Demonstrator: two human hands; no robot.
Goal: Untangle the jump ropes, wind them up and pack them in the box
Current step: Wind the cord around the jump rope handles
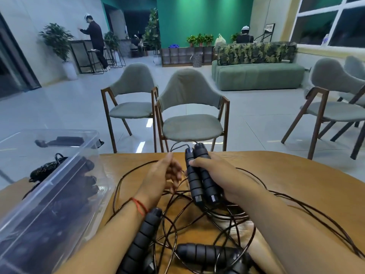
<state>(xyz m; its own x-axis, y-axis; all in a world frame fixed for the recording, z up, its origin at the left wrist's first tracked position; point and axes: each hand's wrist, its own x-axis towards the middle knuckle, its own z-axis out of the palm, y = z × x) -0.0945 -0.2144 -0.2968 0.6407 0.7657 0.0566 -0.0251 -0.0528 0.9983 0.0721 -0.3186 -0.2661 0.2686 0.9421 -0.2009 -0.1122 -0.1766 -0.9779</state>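
Jump ropes [227, 214] tangled across worktop [296, 175]; two black handles [199, 178] clasped in right grip [223, 175], left grip [160, 177] alongside with fingers [174, 171] curled, hold on cord [178, 145] unclear; clear box [59, 194] left.

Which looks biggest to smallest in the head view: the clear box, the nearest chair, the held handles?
1. clear box (close to camera, so unsure)
2. nearest chair (farther off)
3. held handles, in the right hand

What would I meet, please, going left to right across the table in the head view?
Clear plastic box → left hand → two black handles, gripped together by the right hand.
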